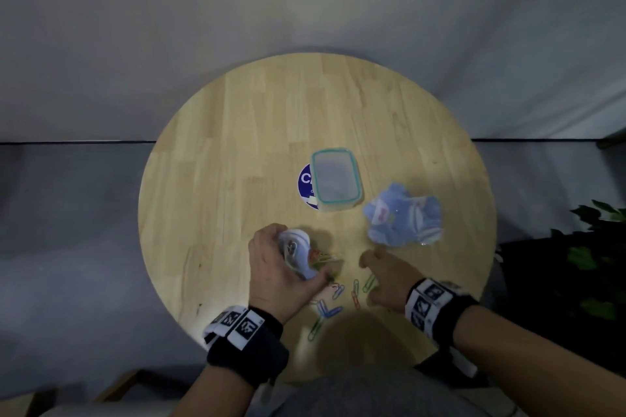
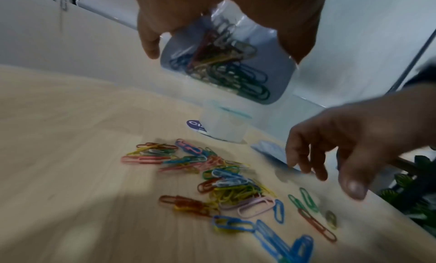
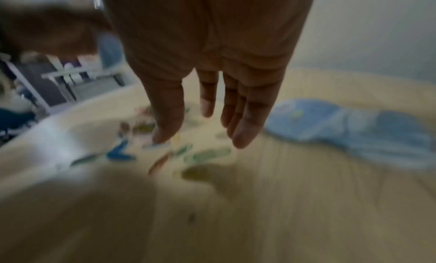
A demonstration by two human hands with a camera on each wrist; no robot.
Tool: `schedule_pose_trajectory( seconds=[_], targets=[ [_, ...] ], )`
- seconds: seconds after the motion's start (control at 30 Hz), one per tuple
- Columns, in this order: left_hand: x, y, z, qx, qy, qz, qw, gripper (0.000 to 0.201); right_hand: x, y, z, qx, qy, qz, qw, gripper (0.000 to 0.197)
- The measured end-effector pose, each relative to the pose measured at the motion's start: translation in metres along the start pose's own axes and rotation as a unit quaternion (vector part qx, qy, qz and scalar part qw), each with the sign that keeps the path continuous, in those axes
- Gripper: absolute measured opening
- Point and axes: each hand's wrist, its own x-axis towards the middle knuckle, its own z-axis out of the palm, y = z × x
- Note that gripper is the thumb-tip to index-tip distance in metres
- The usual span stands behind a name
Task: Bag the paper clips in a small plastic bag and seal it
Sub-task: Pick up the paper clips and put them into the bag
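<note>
Head view: left fingers (image 1: 271, 247) grip small bag (image 1: 299, 256); right fingers (image 1: 367, 261) spread empty near table's edge (image 1: 487, 213).

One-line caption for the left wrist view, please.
Left hand holds a small plastic bag partly filled with clips above loose paper clips; right hand open.

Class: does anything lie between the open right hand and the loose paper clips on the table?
Nothing visible does. The right hand hovers open just above the loose paper clips on the table; the spare bags lie off to its side.
</note>
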Motion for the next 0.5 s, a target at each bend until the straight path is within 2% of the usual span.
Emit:
schedule_pose_trajectory(
  seconds=[0.07,0.17,0.23,0.37,0.5],
  targets=[
    [-0.004,-0.002,0.002,-0.006,-0.006,-0.009,1.000,0.068,0.004,0.005,0.022,-0.029,0.019,-0.025,0.999,0.068],
    [-0.012,-0.015,0.007,0.036,-0.023,-0.033,0.999,0.078,0.008,0.003,0.035,-0.092,0.034,-0.078,0.992,0.058],
    [-0.013,-0.019,0.007,0.051,-0.037,-0.042,0.997,0.082,0.011,0.003,0.037,-0.096,0.040,-0.098,0.990,0.052],
    [-0.011,-0.023,-0.001,0.056,-0.046,-0.041,0.997,0.074,0.016,0.004,0.036,-0.061,0.054,-0.094,0.992,0.033],
    [-0.017,-0.026,-0.009,0.090,-0.009,-0.044,0.995,0.088,0.021,0.008,0.034,-0.030,0.060,-0.076,0.995,0.011]
  ],
)
